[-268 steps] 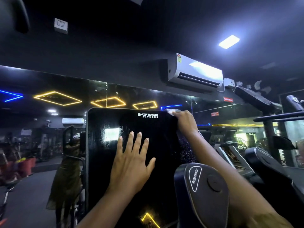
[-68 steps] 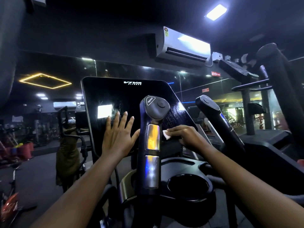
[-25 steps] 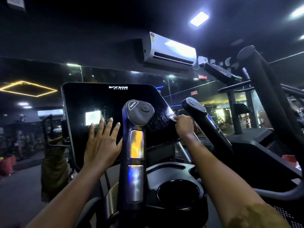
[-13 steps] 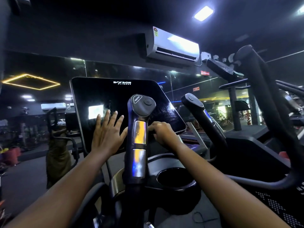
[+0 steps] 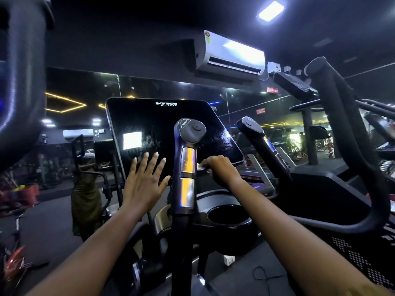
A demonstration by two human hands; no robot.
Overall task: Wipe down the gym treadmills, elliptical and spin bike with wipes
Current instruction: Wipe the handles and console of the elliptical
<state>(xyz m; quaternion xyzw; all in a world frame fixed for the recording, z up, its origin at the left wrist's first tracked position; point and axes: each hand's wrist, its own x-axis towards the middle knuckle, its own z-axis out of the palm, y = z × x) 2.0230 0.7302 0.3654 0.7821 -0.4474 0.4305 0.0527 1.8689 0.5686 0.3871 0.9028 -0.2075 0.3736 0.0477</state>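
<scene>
Shifted right hand (image 5: 222, 169) off the right rim of the console (image 5: 154, 124) since a second back, down to its bottom edge; kept left hand (image 5: 145, 184) in the same spot. Pressed left hand flat on the black screen's lower left, fingers straight and spread, thumb out. Read white logo (image 5: 166, 104) "VIVA FITNESS" at console top centre. Noted centre handle (image 5: 188, 154) upright in front of the screen, two shiny metal bands, label on its head too small to read. Found white wipe (image 5: 201, 166) just right of that handle, against console bottom edge, pinched under curled right-hand fingers. Logged second handle (image 5: 251, 127) further right, cup holder (image 5: 226, 214) below the right wrist. Spotted air conditioner (image 5: 228, 54) on wall above, sticker unreadable; red sign (image 5: 272, 90) right of it, text blurred.
</scene>
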